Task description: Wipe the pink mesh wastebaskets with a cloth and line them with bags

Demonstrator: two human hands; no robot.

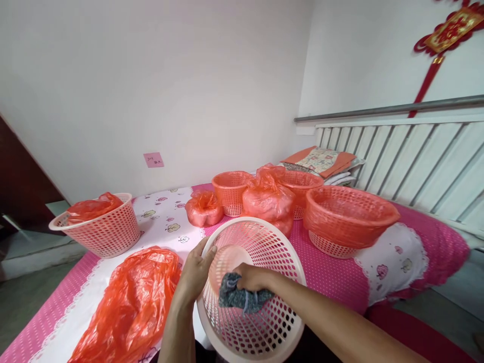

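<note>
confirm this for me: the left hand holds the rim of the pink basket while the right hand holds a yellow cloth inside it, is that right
Not quite: the cloth is dark grey-blue, not yellow, as the head view shows. The left hand does hold the rim of the pink basket, and the right hand has the cloth inside it.

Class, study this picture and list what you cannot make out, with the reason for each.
All in the head view:
- Left hand: some fingers, behind the held basket.
- Right hand: fingertips, hidden by the grey cloth.
- Pink note: writing too small.
- Large red bag: contents, hidden by its plastic.
- Wall hanging: cut off by picture edges.
</note>
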